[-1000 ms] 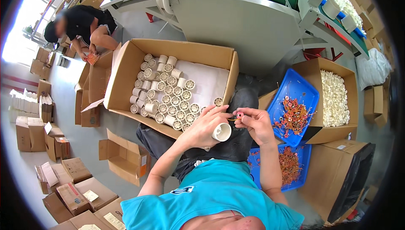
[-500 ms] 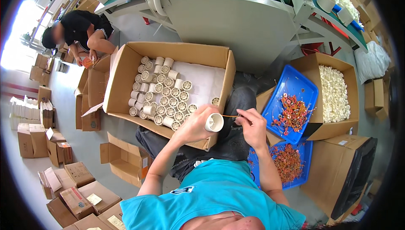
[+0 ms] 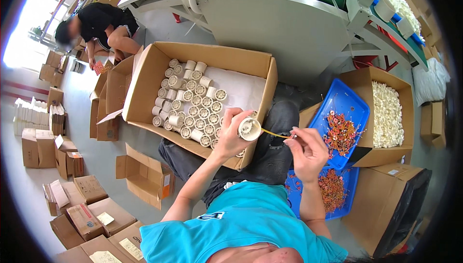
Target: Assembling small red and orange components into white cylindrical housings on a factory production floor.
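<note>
Head view: my left hand (image 3: 231, 135) is closed around a cream plastic spool (image 3: 250, 129), open end turned up toward me, held just above the near right corner of the large cardboard box (image 3: 154, 70) that rests against my lap. My right hand (image 3: 308, 152) pinches the end of a thin yellow wire (image 3: 275, 134) between thumb and fingertips; the wire runs left to the spool and meets its rim. Inside the box, rows of like spools (image 3: 193, 104) stand along its left side on white paper. Beside my right hand, a blue tray (image 3: 347, 99) leans on a carton and holds red-and-yellow wire pieces (image 3: 340, 133); the carton behind it holds white parts (image 3: 388, 113). A second blue tray (image 3: 347, 200) with more pieces lies below.
</note>
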### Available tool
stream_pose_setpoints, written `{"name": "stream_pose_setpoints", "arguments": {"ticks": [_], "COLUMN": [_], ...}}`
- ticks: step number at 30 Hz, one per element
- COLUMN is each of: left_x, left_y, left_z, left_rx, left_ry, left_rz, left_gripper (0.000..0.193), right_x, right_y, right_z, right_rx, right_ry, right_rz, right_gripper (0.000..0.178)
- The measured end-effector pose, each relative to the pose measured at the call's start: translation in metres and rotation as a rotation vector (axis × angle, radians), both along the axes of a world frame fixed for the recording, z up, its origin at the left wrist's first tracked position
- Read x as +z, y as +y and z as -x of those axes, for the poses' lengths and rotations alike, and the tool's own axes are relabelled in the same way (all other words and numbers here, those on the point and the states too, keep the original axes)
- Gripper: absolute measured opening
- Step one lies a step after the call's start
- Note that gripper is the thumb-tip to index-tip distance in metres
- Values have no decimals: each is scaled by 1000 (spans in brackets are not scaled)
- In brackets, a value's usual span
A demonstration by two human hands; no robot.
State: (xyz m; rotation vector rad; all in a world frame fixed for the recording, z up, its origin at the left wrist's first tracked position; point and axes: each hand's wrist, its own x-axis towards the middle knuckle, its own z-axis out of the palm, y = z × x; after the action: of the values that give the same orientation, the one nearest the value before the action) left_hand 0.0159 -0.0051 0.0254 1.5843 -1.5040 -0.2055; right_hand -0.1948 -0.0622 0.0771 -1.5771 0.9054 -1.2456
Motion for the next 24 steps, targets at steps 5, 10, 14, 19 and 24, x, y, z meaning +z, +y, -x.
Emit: {"name": "stream_pose_setpoints", "arguments": {"ticks": [5, 10, 14, 19, 24], "left_x": [-2, 0, 1, 0, -4], "left_y": [-2, -3, -1, 1, 1], "left_z": [4, 3, 1, 2, -1], "left_rx": [-38, -70, -80, -99, -91], "left_ry": [-15, 4, -15, 18, 37], "left_rz": [49, 68, 59, 14, 31], "left_gripper": [61, 65, 66, 66, 67], "right_x": [3, -2, -2, -2, -1], "right_y": [7, 9, 9, 11, 11], "right_z": [-8, -11, -15, -18, -17], "right_rx": [77, 97, 120, 92, 88], "right_ry": [112, 116, 166, 206, 166], "right_rz": [55, 34, 14, 14, -4], "right_gripper": [28, 27, 26, 25, 24]}}
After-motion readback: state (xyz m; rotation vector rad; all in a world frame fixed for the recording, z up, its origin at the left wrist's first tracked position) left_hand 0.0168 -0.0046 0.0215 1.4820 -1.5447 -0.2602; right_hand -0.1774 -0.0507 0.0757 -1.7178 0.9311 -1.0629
